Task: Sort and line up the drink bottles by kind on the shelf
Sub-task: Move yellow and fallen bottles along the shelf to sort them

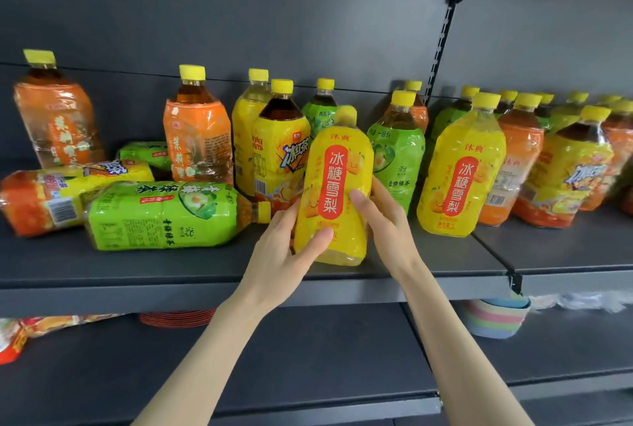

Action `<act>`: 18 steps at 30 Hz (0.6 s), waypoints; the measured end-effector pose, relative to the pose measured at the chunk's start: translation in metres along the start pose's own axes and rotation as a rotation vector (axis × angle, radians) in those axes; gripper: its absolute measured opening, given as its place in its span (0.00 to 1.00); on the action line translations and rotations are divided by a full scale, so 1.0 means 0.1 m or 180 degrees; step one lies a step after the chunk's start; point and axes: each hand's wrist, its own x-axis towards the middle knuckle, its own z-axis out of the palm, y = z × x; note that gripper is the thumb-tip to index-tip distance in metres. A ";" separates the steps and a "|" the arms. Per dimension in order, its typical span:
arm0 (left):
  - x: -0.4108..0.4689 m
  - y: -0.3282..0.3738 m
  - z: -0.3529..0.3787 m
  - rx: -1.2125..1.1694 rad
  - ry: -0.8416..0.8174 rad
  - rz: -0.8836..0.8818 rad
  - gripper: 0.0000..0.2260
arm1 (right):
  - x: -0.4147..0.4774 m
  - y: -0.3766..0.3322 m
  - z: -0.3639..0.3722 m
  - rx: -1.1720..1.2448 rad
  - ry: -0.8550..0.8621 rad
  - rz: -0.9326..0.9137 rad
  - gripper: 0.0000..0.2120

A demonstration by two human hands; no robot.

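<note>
Now the yellow pear bottle (334, 185) is almost upright at the front of the shelf (205, 271). The left hand (284, 251) grips its base and the right hand (383, 220) grips its side. The matching bottle (462, 165) stands near on the right, closer to the right hand.

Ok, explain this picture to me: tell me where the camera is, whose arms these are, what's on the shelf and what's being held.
There is no machine: a person sorts bottles bare-handed. The picture comes from a camera worn on their head, looking forward and down, so the arms reach in from below. The left hand and right hand grip a yellow pear drink bottle at the front of the grey shelf. A matching pear bottle stands to its right. Behind stand mixed kinds, such as an orange jasmine tea bottle; a green plum tea bottle lies on its side at left.
</note>
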 end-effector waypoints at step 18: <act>0.32 -0.03 -0.01 0.0558 -0.0054 -0.0210 0.27 | 0.12 0.03 -0.02 -0.1346 0.0244 -0.0535 0.44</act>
